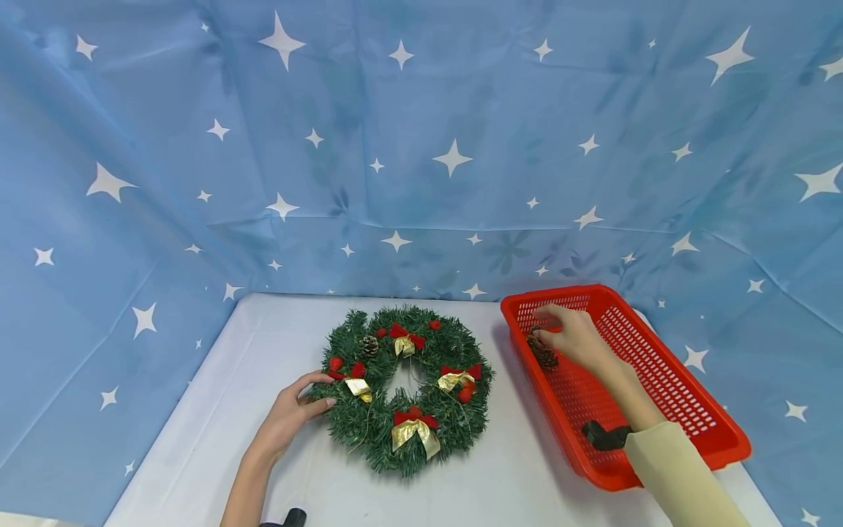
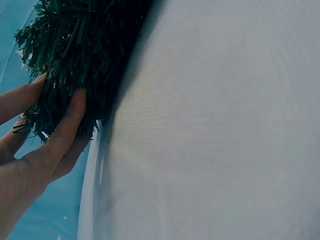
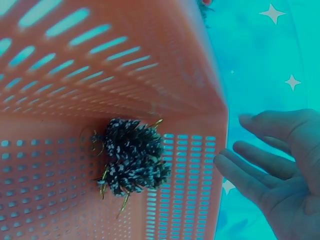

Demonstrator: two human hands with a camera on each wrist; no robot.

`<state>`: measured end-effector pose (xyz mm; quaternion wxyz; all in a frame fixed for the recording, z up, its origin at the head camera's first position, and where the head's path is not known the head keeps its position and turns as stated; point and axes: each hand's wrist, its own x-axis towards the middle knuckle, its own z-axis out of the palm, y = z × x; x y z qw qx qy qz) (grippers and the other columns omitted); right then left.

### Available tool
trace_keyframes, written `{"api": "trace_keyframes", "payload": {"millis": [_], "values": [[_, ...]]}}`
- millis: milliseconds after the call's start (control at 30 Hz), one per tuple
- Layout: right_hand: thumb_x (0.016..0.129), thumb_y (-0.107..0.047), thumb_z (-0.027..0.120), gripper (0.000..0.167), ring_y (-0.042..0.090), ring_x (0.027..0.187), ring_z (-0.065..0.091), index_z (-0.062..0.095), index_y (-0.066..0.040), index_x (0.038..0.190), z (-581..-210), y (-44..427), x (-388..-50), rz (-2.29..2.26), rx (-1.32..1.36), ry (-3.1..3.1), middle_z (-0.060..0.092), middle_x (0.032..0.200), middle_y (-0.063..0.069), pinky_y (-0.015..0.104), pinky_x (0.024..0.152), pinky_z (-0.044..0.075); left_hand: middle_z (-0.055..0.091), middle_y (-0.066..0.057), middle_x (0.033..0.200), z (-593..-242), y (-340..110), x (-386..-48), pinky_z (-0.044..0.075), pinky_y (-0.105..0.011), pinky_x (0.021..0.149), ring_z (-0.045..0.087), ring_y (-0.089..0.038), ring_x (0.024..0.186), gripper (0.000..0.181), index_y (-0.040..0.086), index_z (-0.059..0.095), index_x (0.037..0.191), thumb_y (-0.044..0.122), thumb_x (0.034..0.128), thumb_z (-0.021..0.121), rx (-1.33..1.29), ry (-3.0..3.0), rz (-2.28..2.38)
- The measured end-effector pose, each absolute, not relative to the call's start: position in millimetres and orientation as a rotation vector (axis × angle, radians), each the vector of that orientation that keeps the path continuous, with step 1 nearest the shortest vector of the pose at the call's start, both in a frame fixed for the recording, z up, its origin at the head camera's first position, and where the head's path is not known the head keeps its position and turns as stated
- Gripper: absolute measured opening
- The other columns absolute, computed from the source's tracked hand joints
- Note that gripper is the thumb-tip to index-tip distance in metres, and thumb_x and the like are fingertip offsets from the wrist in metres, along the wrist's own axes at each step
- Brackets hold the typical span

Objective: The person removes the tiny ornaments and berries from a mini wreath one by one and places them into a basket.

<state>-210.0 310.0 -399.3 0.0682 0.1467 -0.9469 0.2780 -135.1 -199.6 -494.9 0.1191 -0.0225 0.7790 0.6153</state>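
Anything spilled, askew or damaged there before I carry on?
Nothing stands out: the wreath lies on the table, the basket stands upright, and the pinecones inside it show no plain damage.

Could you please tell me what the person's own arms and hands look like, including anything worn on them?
The left hand and right hand are both bare, with no gloves. The right arm wears a plain, pale yellowish sleeve, with a black fitting at its cuff. The left forearm shows no sleeve; a black piece shows beside it.
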Motion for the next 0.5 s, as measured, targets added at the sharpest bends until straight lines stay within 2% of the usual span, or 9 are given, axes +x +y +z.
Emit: {"api": "trace_keyframes", "payload": {"millis": [67, 167, 333, 400, 500], "values": [[0.091, -0.004, 0.075, 0.033, 0.029, 0.084, 0.075, 0.069, 0.004, 0.122, -397.2, 307.4, -209.4, 0.832, 0.444, -2.847, 0.073, 0.115, 0.025, 0.039, 0.071, 0.061, 0.025, -0.015, 0.169, -495.3, -199.5, -135.2, 0.04, -0.064, 0.114, 0.017, -0.057, 0.151, 0.047, 0.012, 0.06, 0.138, 0.022, 0.0946, 0.076, -0.065, 2.277, 1.799], [0.091, -0.005, 0.076, 0.033, 0.024, 0.079, 0.074, 0.069, 0.003, 0.123, -394.2, 303.4, -209.0, 0.824, 0.441, -2.841, 0.074, 0.115, 0.025, 0.041, 0.072, 0.06, 0.025, -0.015, 0.169, -495.8, -199.3, -135.7, 0.044, -0.061, 0.112, 0.019, -0.056, 0.151, 0.047, 0.012, 0.06, 0.138, 0.022, 0.0948, 0.076, -0.06, 2.278, 1.8], [0.091, -0.006, 0.077, 0.034, 0.028, 0.086, 0.074, 0.07, 0.003, 0.123, -391.1, 298.6, -209.0, 0.809, 0.447, -2.83, 0.073, 0.118, 0.024, 0.047, 0.078, 0.061, 0.026, -0.015, 0.169, -496.6, -199.3, -136.3, 0.048, -0.057, 0.109, 0.023, -0.055, 0.15, 0.046, 0.013, 0.06, 0.138, 0.022, 0.0949, 0.076, -0.059, 2.285, 1.795], [0.091, -0.005, 0.077, 0.035, 0.028, 0.086, 0.074, 0.069, 0.003, 0.124, -390.1, 296.3, -209.3, 0.82, 0.458, -2.828, 0.073, 0.117, 0.024, 0.043, 0.074, 0.061, 0.026, -0.015, 0.169, -497.1, -199.5, -136.1, 0.048, -0.057, 0.109, 0.023, -0.055, 0.15, 0.046, 0.013, 0.06, 0.138, 0.021, 0.0949, 0.076, -0.062, 2.288, 1.792], [0.09, -0.005, 0.077, 0.036, 0.021, 0.072, 0.071, 0.069, 0.003, 0.124, -388.5, 291.8, -209.6, 0.846, 0.459, -2.832, 0.074, 0.116, 0.023, 0.031, 0.064, 0.057, 0.025, -0.015, 0.169, -497.6, -199.8, -135.8, 0.047, -0.058, 0.11, 0.023, -0.055, 0.15, 0.046, 0.013, 0.06, 0.138, 0.021, 0.0952, 0.075, -0.064, 2.287, 1.79]]}}
